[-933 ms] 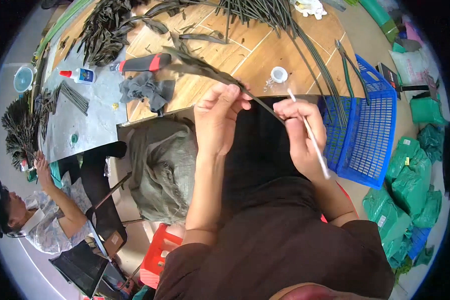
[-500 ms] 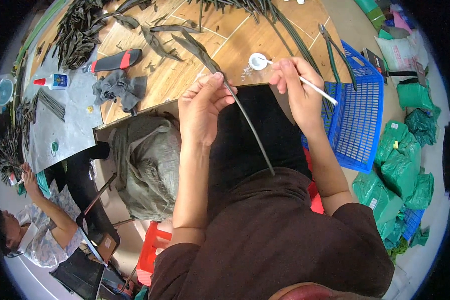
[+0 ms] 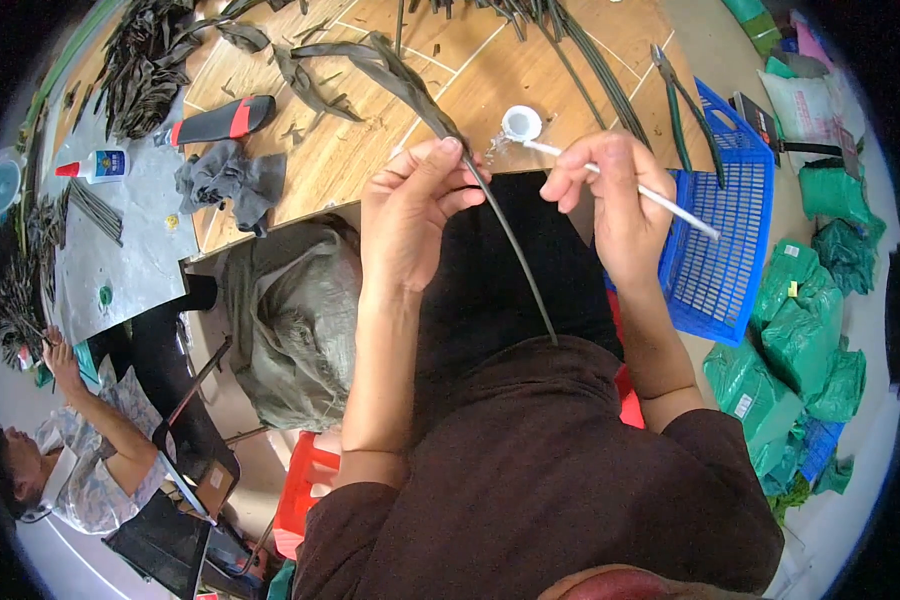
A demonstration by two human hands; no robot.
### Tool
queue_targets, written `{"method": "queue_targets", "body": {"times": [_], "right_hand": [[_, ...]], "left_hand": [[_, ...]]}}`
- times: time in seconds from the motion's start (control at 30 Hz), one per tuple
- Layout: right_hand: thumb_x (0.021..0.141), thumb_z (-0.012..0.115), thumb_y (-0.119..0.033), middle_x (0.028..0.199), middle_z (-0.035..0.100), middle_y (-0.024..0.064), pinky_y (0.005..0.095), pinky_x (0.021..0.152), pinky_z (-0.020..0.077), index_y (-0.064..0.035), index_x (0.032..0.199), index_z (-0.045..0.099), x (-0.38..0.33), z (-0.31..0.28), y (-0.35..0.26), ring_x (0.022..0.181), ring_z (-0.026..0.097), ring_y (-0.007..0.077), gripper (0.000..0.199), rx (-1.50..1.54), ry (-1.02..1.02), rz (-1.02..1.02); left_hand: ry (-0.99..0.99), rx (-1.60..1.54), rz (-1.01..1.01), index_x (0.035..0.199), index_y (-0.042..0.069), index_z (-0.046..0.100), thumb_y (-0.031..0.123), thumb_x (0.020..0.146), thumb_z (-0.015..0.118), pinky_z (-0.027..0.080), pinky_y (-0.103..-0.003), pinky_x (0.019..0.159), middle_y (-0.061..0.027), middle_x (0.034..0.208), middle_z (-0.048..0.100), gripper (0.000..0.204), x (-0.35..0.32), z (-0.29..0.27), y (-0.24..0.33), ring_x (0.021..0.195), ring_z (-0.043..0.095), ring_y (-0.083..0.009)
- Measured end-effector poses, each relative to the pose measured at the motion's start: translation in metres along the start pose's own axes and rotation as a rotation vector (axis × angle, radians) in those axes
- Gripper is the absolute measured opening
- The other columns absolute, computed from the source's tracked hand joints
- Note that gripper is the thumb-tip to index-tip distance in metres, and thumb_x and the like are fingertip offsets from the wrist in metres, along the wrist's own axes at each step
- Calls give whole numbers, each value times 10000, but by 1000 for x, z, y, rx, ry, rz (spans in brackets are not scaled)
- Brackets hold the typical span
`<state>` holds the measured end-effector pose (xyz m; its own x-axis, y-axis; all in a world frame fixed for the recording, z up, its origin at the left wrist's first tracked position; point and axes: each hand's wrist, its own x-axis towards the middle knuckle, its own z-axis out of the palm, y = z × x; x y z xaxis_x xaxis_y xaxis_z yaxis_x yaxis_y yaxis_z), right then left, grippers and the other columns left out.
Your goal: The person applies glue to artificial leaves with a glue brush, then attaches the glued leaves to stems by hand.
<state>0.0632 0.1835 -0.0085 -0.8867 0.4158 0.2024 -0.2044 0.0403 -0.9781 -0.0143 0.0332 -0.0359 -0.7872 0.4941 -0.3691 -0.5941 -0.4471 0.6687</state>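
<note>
My left hand (image 3: 415, 205) pinches a dark artificial leaf (image 3: 402, 92) where its long blade meets a thin stem. That stem (image 3: 518, 255) slants down toward my lap, and the leaf lies back over the table's edge. Between the thumb and fingers of my right hand (image 3: 625, 195) is a slim white stick (image 3: 660, 198). Its tip points left, close to the leaf's base; whether they touch I cannot tell. Just beyond the stick's tip stands a small white cup (image 3: 521, 124), with white smears on the table beside it.
On the wooden table (image 3: 370, 160) are pliers (image 3: 675, 110), a red-black tool (image 3: 225, 120), a grey cloth (image 3: 232, 183), a glue bottle (image 3: 98, 165) and dark leaves (image 3: 150, 75). A blue basket (image 3: 715, 260) and green packages (image 3: 795, 330) stand right. Another person (image 3: 90, 440) works at left.
The white stick has come out of the cup, and its tip has moved left and down toward the leaf's base. My left hand has shifted slightly right with the leaf.
</note>
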Motion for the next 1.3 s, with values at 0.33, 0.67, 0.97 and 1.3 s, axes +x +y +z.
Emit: {"method": "queue_targets", "body": {"times": [0.33,0.67,0.97,1.3], "right_hand": [[942,410,-247,644,589,55,166,503,396,8,814,564,-10,7,-12,536,501,54,324,-17,-97,-31],[941,412,-232,689,595,68,176,534,415,15,821,553,-18,7,-27,566,513,63,309,-82,-133,-35],[795,618,-57,839,584,96,222,625,436,-16,839,498,-37,10,-33,672,512,102,135,-233,-149,-176],[709,639,120,800,569,98,218,640,438,-52,805,420,-47,20,-43,720,552,124,294,-376,-137,-193]], "left_hand": [[-53,10,-3,841,-15,615,117,851,564,522,-238,571,-112,780,635,141,-13,8,3,668,612,-143],[-51,2,15,840,-12,615,114,845,572,526,-250,583,-117,779,636,133,-22,9,8,677,615,-152],[-109,-91,80,873,-1,594,108,863,543,526,-266,633,-127,834,630,121,-32,10,18,728,616,-160],[-213,-120,140,911,-27,596,55,844,549,521,-279,679,-145,891,622,116,-46,17,31,769,612,-186]]}}
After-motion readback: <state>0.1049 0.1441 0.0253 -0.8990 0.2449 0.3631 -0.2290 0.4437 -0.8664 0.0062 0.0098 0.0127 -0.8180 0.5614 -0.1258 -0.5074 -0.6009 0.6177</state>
